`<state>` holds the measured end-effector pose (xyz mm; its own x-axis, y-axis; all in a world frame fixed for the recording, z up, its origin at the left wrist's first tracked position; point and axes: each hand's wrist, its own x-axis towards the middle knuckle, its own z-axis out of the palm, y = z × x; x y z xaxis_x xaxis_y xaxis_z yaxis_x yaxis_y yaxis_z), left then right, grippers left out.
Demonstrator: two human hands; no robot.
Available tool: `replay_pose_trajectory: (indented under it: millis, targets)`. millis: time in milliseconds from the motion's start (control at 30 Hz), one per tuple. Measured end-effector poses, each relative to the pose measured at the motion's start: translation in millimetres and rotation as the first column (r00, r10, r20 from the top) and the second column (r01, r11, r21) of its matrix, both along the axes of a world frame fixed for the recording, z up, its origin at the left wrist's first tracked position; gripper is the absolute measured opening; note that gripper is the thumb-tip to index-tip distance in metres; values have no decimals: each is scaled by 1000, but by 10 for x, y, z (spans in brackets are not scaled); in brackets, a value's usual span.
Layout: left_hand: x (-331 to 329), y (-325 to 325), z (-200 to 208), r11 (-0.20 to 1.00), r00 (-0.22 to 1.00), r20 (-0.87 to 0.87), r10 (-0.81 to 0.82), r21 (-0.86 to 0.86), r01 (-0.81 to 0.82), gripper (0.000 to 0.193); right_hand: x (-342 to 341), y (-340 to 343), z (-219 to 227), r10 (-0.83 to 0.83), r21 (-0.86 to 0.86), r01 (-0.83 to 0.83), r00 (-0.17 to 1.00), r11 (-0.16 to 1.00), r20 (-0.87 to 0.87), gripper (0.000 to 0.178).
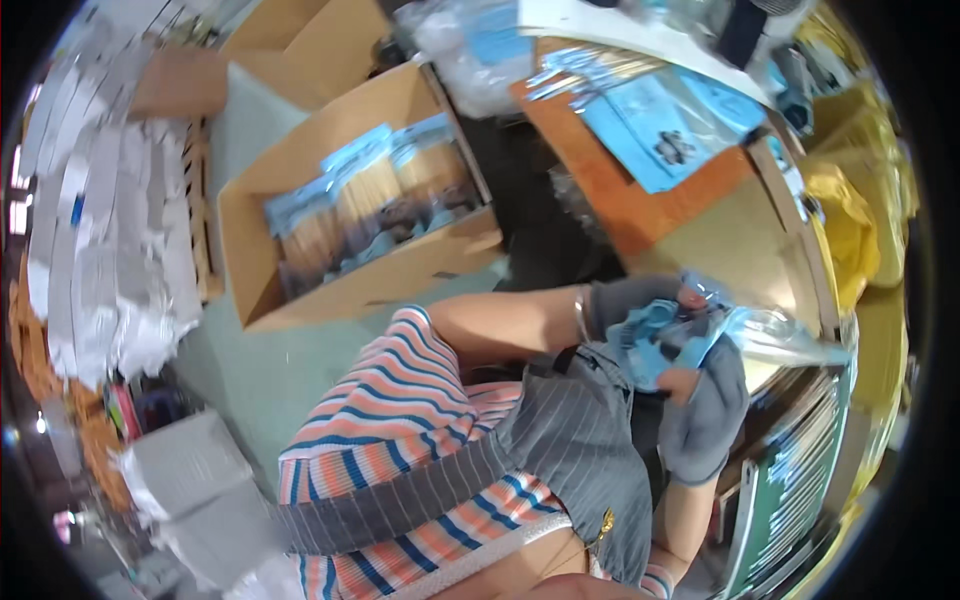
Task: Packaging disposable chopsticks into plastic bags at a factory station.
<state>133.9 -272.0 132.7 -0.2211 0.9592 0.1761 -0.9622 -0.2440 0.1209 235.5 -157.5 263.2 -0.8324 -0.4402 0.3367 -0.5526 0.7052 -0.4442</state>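
Both my hands wear grey gloves with bare fingertips and are close together in front of my chest. My left hand and my right hand grip a crumpled light-blue piece with dark markings in clear plastic, which looks like a blue-card plastic pack. Clear film trails from it toward the right. My fingers partly cover the pack, so what is inside cannot be made out. Beyond my hands, blue card packs lie on an orange-brown surface, beside thin sticks in clear bags.
An open cardboard box at the left holds several packs of wooden sticks with blue tops. Another carton stands behind it. White wrapped stacks line the far left. Yellow bags and a green-edged stack are on the right.
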Motion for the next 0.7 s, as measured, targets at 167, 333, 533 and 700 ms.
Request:
replay_pose_trajectory:
  millis: [167,333,533,700]
  targets:
    - [-210,-1845,803,740,887,-321,331,-495,-456,43,-339,-486,64,287,-181,-279,958,943,17,33]
    - [-75,-3207,515,235,597,-601,531,-573,-785,45,-414,-209,-204,-13,-149,36,988,988,156,33]
    - [-520,-3742,-1148,-163,610,-788,84,-614,-772,56,-122,3,-376,-124,-207,252,865,945,485,34]
    - [-953,-4085,-2050,-428,556,-158,-816,-481,-765,50,-54,36,-535,-217,-190,325,873,926,436,34]
